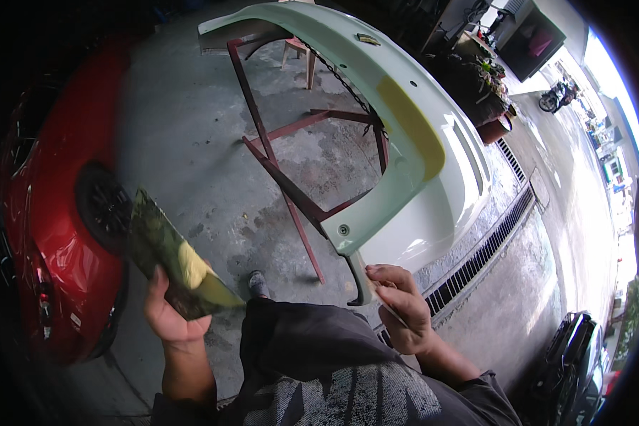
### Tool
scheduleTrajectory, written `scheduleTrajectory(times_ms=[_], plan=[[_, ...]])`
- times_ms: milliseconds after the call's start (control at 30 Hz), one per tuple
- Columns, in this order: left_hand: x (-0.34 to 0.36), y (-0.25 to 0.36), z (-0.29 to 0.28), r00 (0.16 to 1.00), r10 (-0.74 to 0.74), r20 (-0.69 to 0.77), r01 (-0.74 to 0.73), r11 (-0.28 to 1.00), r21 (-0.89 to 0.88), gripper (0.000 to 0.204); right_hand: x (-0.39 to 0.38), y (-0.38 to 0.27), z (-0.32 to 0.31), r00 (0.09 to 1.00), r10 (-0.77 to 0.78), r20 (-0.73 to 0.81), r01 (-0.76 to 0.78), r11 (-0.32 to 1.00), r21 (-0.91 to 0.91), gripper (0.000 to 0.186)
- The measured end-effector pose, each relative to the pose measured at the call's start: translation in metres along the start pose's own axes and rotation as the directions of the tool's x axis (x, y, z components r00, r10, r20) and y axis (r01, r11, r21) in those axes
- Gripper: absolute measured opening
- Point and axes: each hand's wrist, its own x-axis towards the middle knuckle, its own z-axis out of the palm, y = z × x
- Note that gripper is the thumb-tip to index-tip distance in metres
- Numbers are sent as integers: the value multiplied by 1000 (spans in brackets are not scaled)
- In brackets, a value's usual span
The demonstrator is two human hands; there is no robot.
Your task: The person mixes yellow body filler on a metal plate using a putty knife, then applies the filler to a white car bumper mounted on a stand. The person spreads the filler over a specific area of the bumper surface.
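White curved car bumper [433, 202]: ahead of us, long axis running away leftward | right hand [408, 316]: nearer, at bumper's near end, contact unclear; we pinch a thin pale flat piece [396, 317] | left hand [174, 316]: left of bumper, clasping a dark flat board [156, 238] bearing yellow paste [192, 267]

The bumper [422, 227] is white, tinged pale mint along its edge, with 1 mustard-yellow patch [420, 135]. The board [156, 238] is mottled dark green and black, the lump [192, 265] on it creamy yellow. The stand [289, 183] is maroon, the car [71, 245] red, its wheel [105, 206] black. The floor [192, 156] is blotchy grey; the shirt [302, 344] is charcoal with a speckled pale print [366, 397].
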Motion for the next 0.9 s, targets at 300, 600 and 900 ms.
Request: scheduleTrajectory(times_ms=[300, 600, 900], plan=[[173, 18, -69, 816, -551, 174, 557, 830, 16, 53, 9, -56, 42, 732, 479, -485, 115, 614, 781, 84], [212, -85, -15, 609, -724, 324, 778, 625, -63, 42, -3, -74, 21, 716, 243, -655, 165, 852, 497, 68], [213, -106, -3, 582, -801, 140, 781, 598, 177, 42, -3, -57, -11, 693, 125, -710, -214, 976, -37, 53]])
